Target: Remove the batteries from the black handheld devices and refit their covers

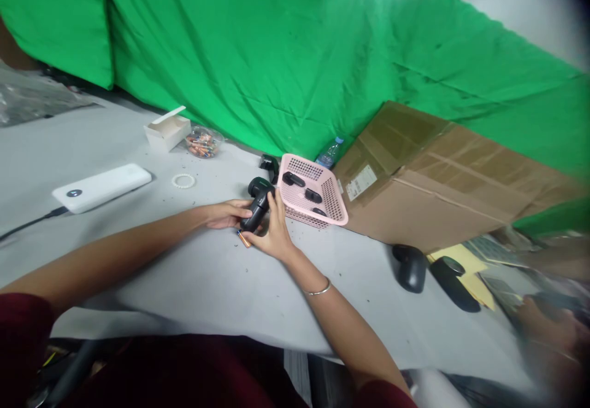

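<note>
My left hand (225, 214) and my right hand (274, 230) both grip a black computer mouse (257, 205), which stands tilted on end between them above the grey table (152, 273). A copper-coloured battery (243, 239) pokes out below the hands, and I cannot tell which hand, if either, holds it. Just beyond my hands, a pink plastic basket (313, 190) holds several small black objects. Another black mouse (268, 167) sits behind the held one, beside the basket's corner.
On the left lie a white power bank (101, 187) with a cable, a white bead bracelet (183, 180), a small white box (166, 131) and a clear bowl of batteries (203, 142). Two black mice (410, 268) rest to the right. A flattened cardboard box (442, 177) and green cloth (276, 45) stand behind.
</note>
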Motion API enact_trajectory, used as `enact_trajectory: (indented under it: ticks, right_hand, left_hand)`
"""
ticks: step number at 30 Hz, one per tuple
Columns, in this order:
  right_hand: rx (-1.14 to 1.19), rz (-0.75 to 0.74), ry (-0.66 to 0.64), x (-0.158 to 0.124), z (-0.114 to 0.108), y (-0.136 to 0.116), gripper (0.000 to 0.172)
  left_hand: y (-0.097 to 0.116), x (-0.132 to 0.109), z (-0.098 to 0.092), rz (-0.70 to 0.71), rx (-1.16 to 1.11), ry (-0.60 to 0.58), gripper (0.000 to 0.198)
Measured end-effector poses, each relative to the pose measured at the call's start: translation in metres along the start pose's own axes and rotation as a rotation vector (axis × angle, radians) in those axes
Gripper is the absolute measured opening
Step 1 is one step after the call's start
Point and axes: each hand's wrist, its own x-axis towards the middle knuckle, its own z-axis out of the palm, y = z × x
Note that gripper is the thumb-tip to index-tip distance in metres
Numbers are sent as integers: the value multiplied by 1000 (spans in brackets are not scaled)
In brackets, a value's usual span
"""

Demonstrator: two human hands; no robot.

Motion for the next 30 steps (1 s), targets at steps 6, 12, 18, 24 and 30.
enact_trajectory:
  ticks: [6,12,18,24,30]
  right_hand:
    - [-17,-80,84,1,-2,3,129]
    - [53,-13,94,4,-8,-2,119]
    - [237,322,334,-2,-22,-16,58]
    - [58,199,464,-28,-61,-2,59]
    - [-337,195,807,-51,-136,56,72]
  left_hand:
    - [1,-5,2,-42,4,-78,63]
    - [3,-3,5,-21,69,-36,61]
    - [-10,15,28,148,470,99,53]
    - [10,45,35,376,722,187,42]
    - [35,119,-27,247,754,881,37]
